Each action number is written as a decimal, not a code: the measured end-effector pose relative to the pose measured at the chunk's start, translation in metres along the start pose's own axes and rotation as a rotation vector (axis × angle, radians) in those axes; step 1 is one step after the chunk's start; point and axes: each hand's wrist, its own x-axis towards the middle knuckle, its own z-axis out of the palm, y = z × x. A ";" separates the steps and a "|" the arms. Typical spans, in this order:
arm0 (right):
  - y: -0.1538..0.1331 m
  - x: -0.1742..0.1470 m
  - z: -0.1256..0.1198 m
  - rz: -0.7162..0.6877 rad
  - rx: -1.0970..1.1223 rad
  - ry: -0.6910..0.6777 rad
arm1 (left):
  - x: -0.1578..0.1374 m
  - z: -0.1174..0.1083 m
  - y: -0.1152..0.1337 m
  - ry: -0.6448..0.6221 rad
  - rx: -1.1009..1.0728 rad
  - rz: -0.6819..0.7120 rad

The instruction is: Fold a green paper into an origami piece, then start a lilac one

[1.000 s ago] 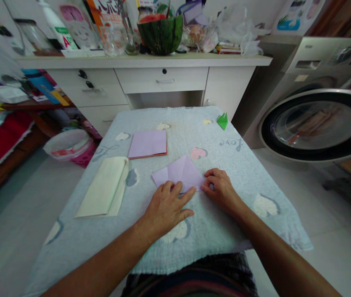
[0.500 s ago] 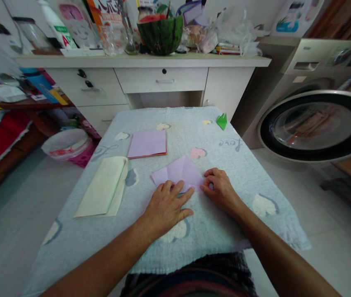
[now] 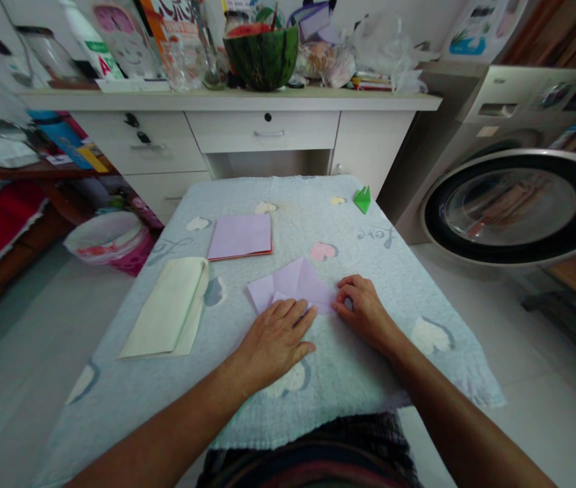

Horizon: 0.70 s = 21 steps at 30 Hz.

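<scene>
The L hand (image 3: 278, 332) lies palm down at the near edge of the purple sheet (image 3: 304, 279), its fingers a bit apart w/ the thumb out to the R; this grip is open, nothing is enclosed in it. Its fingertips cover pt. of the near edge, so what is under them is hidden. The R hand (image 3: 364, 308) is at the R end of the same sheet, resting on its side, w/ thumb & index curled toward each other & the tips at the corner. Whether this grip pinches the paper or only touches it, I cannot tell.

The sheet is on the surface (image 3: 364, 379), approx. in the middle, just in front of the person. It is partly folded: one peak points away from the body, crease lines run down from it, one narrow end sticks out to the L, & a small flap shows beside the L fingers.

Beyond the sheet, to the L, is a flat purple stack (image 3: 240, 236) w/ a red edge below. Nearer, at L, lies a pale green folded paper (image 3: 166, 308). A small green folded piece (image 3: 363, 200) is near the far R corner. The cloth (image 3: 217, 417) under all these is light blue w/ hearts.

Behind is a white cabinet (image 3: 268, 133) w/ a cut watermelon (image 3: 262, 61) on top; at R, a washer (image 3: 496, 91) w/ its round door open.
</scene>
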 end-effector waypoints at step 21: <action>-0.004 -0.006 -0.010 -0.007 0.027 -0.085 | -0.001 0.001 0.000 -0.018 0.019 0.006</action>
